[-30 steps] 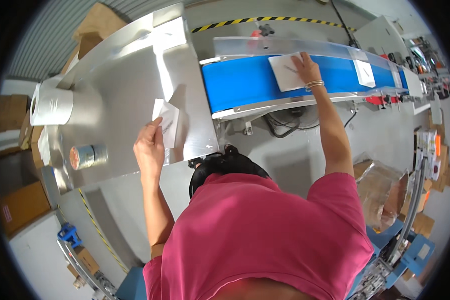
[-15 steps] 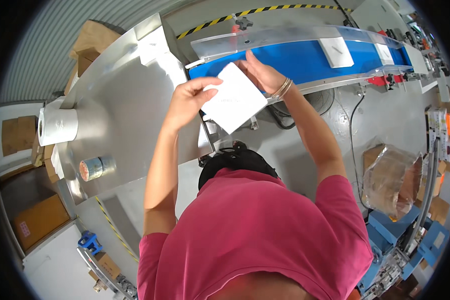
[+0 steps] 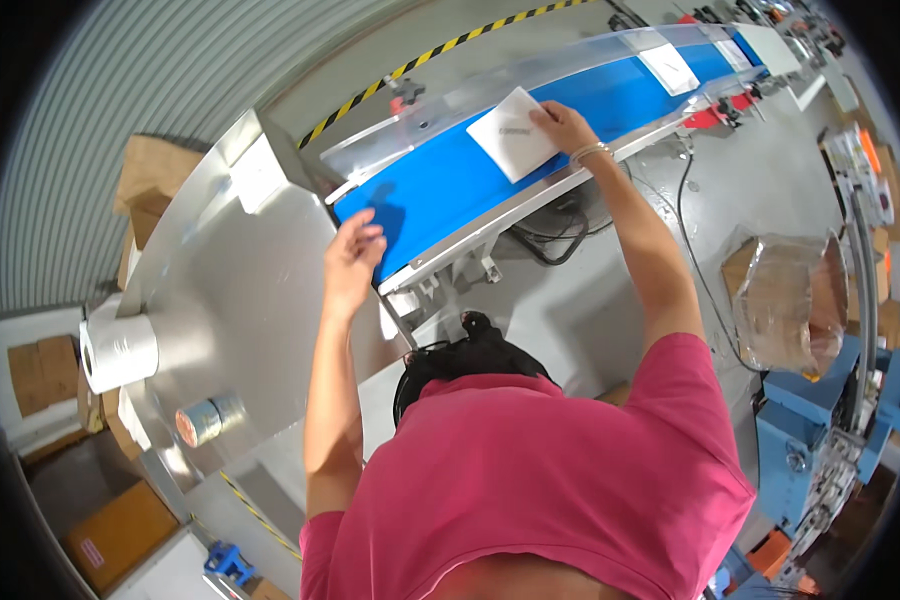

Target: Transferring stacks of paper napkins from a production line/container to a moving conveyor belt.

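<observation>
Over the blue conveyor belt [image 3: 435, 205], my right hand [image 3: 564, 130] grips the right corner of a flat white square box [image 3: 511, 137] with a small dark print on its face. Whether the box touches the belt I cannot tell. My left hand [image 3: 353, 262] hovers at the belt's near left end, fingers apart and nothing in them. Farther right along the belt lies a similar white box [image 3: 668, 69], with another white box [image 3: 733, 55] beyond it.
A shiny metal table [image 3: 240, 310] adjoins the belt on the left, bearing a white roll [image 3: 120, 352] and a roll of tape [image 3: 202, 421]. A clear guard [image 3: 370, 150] runs along the belt's far side. At the right, a plastic-lined carton [image 3: 790, 300] stands near blue machinery [image 3: 805, 410].
The white box has moved right and away from me, over the belt, in my right hand. My left hand has let go of it and dropped lower. The whole view has tilted.
</observation>
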Demonstrator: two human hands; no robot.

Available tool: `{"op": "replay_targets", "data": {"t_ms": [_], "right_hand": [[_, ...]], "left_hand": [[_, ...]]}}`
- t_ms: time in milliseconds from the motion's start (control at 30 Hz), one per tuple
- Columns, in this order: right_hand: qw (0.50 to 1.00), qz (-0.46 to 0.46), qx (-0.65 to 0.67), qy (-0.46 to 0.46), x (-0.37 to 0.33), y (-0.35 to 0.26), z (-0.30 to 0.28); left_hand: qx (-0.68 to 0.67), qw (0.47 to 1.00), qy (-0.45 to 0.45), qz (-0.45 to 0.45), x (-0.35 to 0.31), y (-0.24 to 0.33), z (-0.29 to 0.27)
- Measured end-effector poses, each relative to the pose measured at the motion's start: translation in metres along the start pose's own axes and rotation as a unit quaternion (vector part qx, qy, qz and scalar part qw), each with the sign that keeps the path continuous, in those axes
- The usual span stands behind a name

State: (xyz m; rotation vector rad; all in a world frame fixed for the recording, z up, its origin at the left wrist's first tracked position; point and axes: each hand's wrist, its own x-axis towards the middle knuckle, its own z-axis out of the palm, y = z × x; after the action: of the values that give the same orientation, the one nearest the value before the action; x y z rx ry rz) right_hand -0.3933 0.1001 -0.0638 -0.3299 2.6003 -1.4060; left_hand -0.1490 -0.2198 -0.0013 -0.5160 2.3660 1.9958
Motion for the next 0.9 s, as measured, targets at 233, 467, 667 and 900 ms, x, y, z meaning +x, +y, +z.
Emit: {"op": "replay_targets", "data": {"t_ms": [233, 467, 667, 900], "right_hand": [[0.914, -0.094, -0.176, 0.352, 0.006, 0.046, -0.067], [0.889, 0.036, -0.021, 0.457, -0.192, 0.023, 0.053], [0.883, 0.203, 0.066, 0.419, -0.351, 0.004, 0.192], [0.893, 0.369, 0.055, 0.252, -0.495, -0.011, 0.254]], "left_hand": [[0.023, 0.999, -0.007, -0.021, -0.043, -0.019, -0.007], [-0.042, 0.995, -0.038, -0.081, -0.102, -0.028, -0.008], [-0.062, 0.979, -0.194, 0.023, -0.127, -0.084, -0.023], [0.025, 0.905, -0.418, 0.066, -0.188, -0.051, 0.036]]}}
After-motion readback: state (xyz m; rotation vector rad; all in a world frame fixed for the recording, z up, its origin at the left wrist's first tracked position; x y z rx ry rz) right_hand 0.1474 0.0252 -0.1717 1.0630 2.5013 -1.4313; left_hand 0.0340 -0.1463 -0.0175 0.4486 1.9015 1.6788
